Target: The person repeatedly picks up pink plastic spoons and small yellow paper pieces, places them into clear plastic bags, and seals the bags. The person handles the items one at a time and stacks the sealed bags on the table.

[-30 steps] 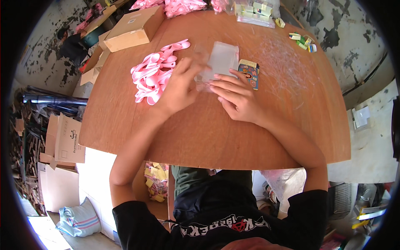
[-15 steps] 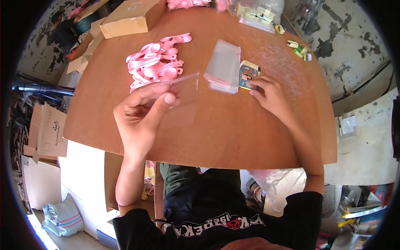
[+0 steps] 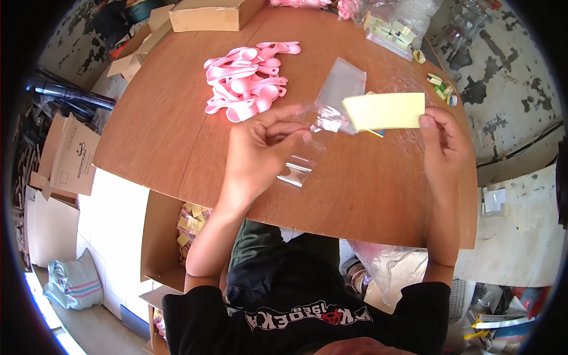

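My left hand (image 3: 257,148) pinches a small clear plastic bag (image 3: 300,161) between thumb and fingers, over the middle of the table. The bag's upper end looks crumpled and glossy. To the right, my right hand (image 3: 445,139) grips one end of a pale yellow card (image 3: 390,111), held level with its other end toward the bag. Card and bag look close; I cannot tell whether they touch. Behind them lies a stack of clear plastic bags (image 3: 345,80). The printed cards (image 3: 377,132) beside it are mostly hidden by the yellow card. Pink plastic spoons (image 3: 251,86) lie heaped beyond my left hand.
The brown wooden table (image 3: 177,142) curves around me. A cardboard box (image 3: 207,16) stands at its far left. A plastic-wrapped bundle (image 3: 387,38) and small folded labels (image 3: 441,87) lie at the far right. Below the table's left edge, an open carton (image 3: 160,236) contains packed pieces.
My right hand has lifted the yellow card off the printed cards and raised it. My left hand has moved right with the bag, which is now tilted. The whole view has shifted slightly.
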Tool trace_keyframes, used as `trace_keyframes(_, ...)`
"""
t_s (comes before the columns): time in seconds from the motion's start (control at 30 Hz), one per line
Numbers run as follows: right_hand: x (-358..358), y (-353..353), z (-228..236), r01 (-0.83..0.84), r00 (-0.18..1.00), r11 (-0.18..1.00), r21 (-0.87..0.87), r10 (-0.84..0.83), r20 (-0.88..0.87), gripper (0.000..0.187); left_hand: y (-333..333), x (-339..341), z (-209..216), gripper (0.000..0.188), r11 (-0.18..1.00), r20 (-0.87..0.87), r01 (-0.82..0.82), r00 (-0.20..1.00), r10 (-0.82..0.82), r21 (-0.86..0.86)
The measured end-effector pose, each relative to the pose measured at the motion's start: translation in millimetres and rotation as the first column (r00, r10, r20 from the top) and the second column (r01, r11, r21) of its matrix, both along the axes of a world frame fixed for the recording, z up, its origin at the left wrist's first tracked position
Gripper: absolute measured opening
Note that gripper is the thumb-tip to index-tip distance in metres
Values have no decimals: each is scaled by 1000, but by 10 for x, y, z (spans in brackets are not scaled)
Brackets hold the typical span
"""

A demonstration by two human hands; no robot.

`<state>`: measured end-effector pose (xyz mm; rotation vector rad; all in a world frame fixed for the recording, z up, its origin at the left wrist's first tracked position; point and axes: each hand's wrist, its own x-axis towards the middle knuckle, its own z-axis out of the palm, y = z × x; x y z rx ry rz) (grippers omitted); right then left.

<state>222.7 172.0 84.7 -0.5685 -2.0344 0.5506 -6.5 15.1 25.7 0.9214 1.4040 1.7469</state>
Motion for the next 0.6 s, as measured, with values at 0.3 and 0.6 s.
trace_keyframes(0.3, -357, -162, 192, -233, 971, 972, 10, 232, 63, 10, -45, 126, -58, 42, 986, -127, 59, 991, -39, 157)
trace_keyframes(0.6, -353, -197, 141, -336, 925, 942, -6, 331, 188, 10, -101, 229, 28, 52, 989, -180, 108, 980, -88, 104)
